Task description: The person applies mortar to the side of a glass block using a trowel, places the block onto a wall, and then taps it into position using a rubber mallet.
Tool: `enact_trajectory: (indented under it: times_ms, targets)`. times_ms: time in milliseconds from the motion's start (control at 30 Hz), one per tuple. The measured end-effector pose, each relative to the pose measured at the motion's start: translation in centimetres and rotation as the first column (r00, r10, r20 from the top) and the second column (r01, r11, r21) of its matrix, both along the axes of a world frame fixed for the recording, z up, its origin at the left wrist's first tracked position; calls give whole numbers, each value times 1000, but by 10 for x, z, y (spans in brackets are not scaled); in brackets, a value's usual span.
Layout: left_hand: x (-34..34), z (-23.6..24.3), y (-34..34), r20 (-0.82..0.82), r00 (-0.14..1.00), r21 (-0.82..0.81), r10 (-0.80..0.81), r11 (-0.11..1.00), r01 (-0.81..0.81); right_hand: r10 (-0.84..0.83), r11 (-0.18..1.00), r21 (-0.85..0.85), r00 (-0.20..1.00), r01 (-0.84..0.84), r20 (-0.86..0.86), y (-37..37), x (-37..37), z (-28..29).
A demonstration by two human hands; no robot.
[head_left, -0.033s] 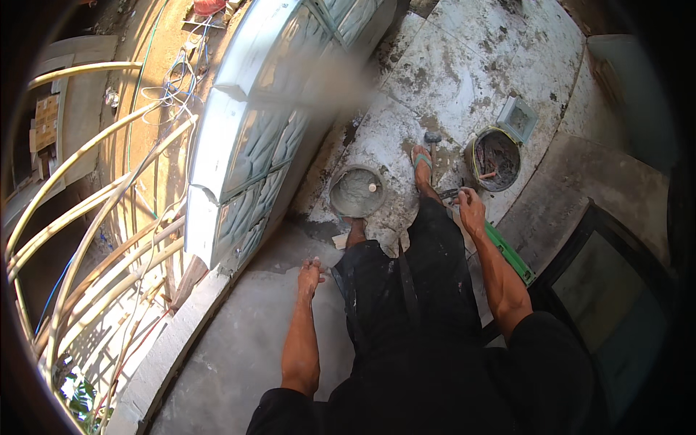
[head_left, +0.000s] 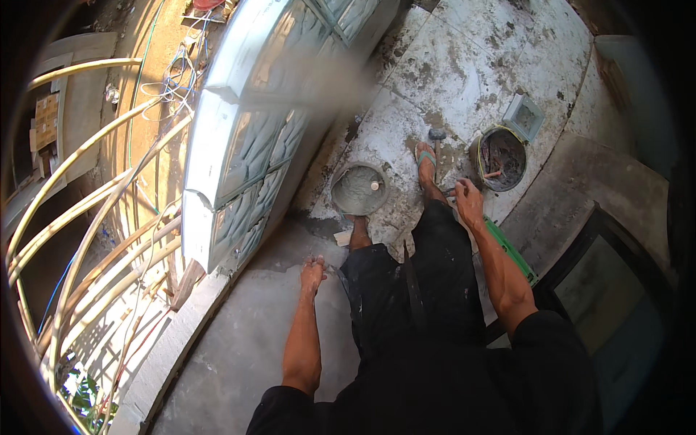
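My left hand point(head_left: 313, 275) hangs over the grey concrete slab point(head_left: 250, 319), left of my legs. Its fingers are loosely bent and slightly apart, with nothing visible in them. My right hand point(head_left: 470, 204) is beside my right knee, fingers curled; a small dark thing shows at the fingertips, too small to name. Ahead of my left foot sits a round tub of wet grey mortar point(head_left: 360, 191), with a small pale round thing in it. A dark bucket point(head_left: 477, 161) with residue and a reddish stick stands beyond my right hand. A hammer point(head_left: 436, 135) lies by my right foot.
A tall glazed panel with a white frame point(head_left: 205, 174) leans along the left. Beyond it are bamboo poles point(head_left: 83, 148) and tangled wires. A square, pale-framed piece point(head_left: 523, 117) lies by the bucket. A green level-like bar point(head_left: 512, 251) and a dark-framed pane point(head_left: 605, 290) are right.
My right hand has shifted slightly up and left, and the dark thing at its fingertips shows less. My left hand has risen slightly. The view has shifted a little.
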State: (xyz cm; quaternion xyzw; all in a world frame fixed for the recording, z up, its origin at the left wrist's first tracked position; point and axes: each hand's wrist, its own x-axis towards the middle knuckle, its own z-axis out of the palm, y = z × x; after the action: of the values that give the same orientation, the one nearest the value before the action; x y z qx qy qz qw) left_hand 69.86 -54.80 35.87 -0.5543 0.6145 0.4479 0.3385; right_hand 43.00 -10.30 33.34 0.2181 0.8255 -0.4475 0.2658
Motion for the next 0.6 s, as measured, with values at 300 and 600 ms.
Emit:
enact_trajectory:
  times_ms: [300,600]
  targets:
    - [-38,-242,17,25,829,-42,558,829,-557,884,454,57,457,-889,100,-179,0,-241]
    - [-7,-411,-27,104,853,371,511,776,-510,914,236,-168,160,-957,373,-271,61,-365]
